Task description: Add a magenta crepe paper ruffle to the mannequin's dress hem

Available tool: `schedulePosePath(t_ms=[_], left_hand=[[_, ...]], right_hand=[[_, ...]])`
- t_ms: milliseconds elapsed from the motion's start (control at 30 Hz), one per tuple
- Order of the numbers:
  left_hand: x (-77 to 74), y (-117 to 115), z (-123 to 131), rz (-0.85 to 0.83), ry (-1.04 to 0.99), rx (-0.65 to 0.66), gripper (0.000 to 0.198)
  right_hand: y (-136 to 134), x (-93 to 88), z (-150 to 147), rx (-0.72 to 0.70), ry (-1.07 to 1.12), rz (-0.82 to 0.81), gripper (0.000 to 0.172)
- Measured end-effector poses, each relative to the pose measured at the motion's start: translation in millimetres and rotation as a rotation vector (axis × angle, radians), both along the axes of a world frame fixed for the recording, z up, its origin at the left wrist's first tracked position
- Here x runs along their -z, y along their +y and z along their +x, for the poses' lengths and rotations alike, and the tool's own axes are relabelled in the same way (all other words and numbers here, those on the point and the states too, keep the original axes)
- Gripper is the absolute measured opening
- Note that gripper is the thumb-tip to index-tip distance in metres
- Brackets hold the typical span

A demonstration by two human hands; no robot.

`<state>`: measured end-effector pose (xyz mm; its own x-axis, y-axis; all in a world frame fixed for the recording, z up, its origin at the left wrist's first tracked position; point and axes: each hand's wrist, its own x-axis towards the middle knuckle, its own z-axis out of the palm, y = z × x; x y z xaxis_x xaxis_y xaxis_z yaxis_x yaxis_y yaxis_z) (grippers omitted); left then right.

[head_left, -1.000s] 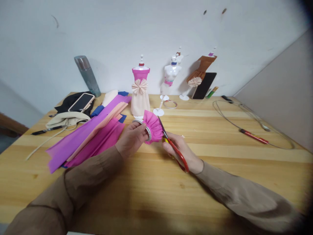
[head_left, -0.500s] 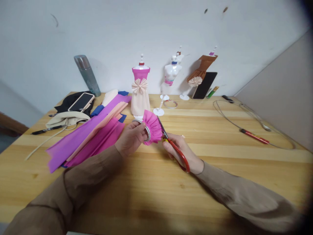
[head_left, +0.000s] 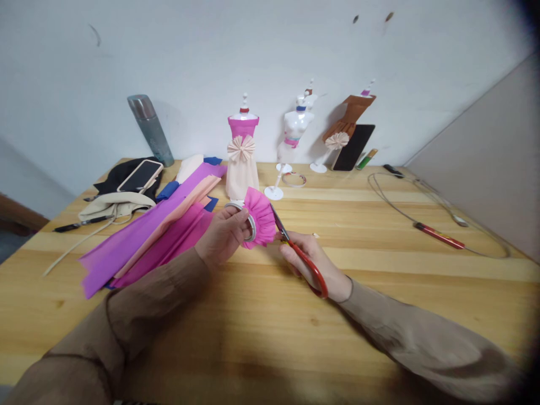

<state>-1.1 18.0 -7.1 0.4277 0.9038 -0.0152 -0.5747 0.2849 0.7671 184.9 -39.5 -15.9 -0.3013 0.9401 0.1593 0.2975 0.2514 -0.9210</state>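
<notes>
My left hand [head_left: 222, 236] is closed round a ring of tape [head_left: 250, 223] and a gathered piece of pink crepe paper [head_left: 259, 216], held just above the wooden table [head_left: 270, 315]. My right hand [head_left: 314, 263] grips red-handled scissors [head_left: 301, 256], whose blades point up and left and touch the right edge of the pink paper. Both arms wear brown sleeves.
Sheets of purple, pink and peach paper [head_left: 156, 230] lie left of my hands. Behind stand three small mannequins, one in a pink dress [head_left: 242, 154]. A phone [head_left: 140, 175] on bags, a grey flask [head_left: 151, 129], a dark tablet [head_left: 353, 147] and a cable with a red tool [head_left: 439, 235] are around.
My left hand has drawn the pink paper and tape ring slightly left and up. The scissors have followed a little, still at the paper's right edge.
</notes>
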Motion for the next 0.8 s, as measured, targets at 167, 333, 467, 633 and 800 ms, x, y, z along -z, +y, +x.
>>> schedulePosePath(t_ms=[167, 333, 467, 633, 800], left_hand=[[-0.9, 0.0, -0.5, 0.004, 0.016, -0.002, 0.029], [-2.9, -0.9, -1.0, 0.018, 0.027, 0.004, 0.030], [-4.0, -1.7, 0.0, 0.025, 0.043, -0.013, 0.030], [-4.7, -3.3, 2.0, 0.036, 0.047, -0.029, 0.030], [-6.0, -4.6, 2.3, 0.033, 0.058, -0.026, 0.030]], right_hand=[[-0.7, -0.4, 1.0, 0.003, -0.045, 0.024, 0.037], [0.5, -1.0, 3.4, -0.035, -0.063, 0.047, 0.039], [3.6, 2.2, 6.5, -0.088, -0.072, 0.070, 0.037], [5.6, 6.2, 8.7, -0.075, -0.072, 0.088, 0.040], [5.2, 7.2, 9.2, -0.062, -0.088, 0.094, 0.046]])
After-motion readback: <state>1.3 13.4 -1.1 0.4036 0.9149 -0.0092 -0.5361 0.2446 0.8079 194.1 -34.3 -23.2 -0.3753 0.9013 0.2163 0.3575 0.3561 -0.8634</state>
